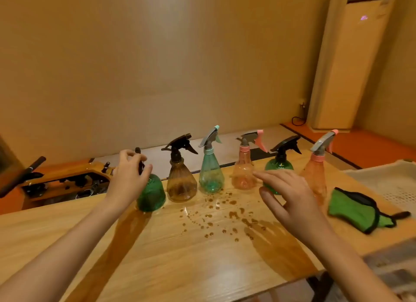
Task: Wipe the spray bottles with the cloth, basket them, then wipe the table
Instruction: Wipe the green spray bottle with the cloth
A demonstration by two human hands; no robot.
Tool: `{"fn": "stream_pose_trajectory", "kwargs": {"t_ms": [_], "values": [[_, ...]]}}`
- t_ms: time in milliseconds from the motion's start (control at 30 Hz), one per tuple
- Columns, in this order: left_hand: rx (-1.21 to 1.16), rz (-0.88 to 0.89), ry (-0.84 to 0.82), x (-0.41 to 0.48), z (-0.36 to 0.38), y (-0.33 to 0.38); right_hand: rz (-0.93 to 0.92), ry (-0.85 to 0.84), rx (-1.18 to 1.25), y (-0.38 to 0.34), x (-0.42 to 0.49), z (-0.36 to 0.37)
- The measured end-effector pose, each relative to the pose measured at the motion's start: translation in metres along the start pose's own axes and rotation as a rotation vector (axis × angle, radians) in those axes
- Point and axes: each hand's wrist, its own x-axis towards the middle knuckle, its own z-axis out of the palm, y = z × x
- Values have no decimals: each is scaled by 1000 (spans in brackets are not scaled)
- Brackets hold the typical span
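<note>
Table (pixel 180 256): pale wood-grain top that fills the lower view and carries the bottles, the cloth and the spill.
Tall unit (pixel 351 65): cream standing cabinet with a vent at the top, in the far right corner of the room.
Basket (pixel 387 180): white perforated tray at the table's right edge, just beyond the cloth.
Left hand (pixel 129 175): fingers and thumb curled round the neck of the leftmost green bottle, below its black sprayer.
Right hand (pixel 290 195): spread wide, fingers straight, palm down, holding nothing. It hovers over the table and hides the lower part of the second green bottle.
Leftmost green bottle (pixel 152 195): at the left end of the row, base at the table top.
Brown bottle (pixel 181 182): upright, just right of the held one.
Teal bottle (pixel 211 175): upright, middle of the row.
Pink bottle (pixel 244 173): upright, just left of the right hand's fingertips.
Second green bottle (pixel 279 165): upright, behind the right hand.
End pink bottle (pixel 315 175): upright, last on the right, between the right hand and the cloth.
Cloth (pixel 353 208): green with dark trim, crumpled on the table right of the right hand, apart from it.
Droplets (pixel 216 214): scattered on the wood in front of the row, between the two hands.
</note>
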Motion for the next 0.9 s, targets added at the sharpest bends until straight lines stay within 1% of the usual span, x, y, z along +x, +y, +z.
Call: {"fn": "stream_pose_trajectory", "kwargs": {"t_ms": [100, 267, 333, 433, 567, 800, 900], "values": [[-87, 3, 97, 6, 0, -2, 32, 7, 3, 6, -5, -6], [-124, -53, 147, 6, 3, -1, 95, -14, 6, 15, -14, -11], [-135, -52, 136, 4, 3, -2, 105, -16, 6, 15, -15, -12], [-158, -3, 120, 2, 5, -7, 104, 5, 18, 14, -14, -14], [-167, 7, 56, -6, 5, -9, 101, 23, 36, 12, -15, -18], [-260, 90, 59, -39, -17, -4, 101, 6, 21, 19, -24, -23], [-327, 129, 91, -56, -38, 8, 158, 3, -30, 29, -32, -26]]}}
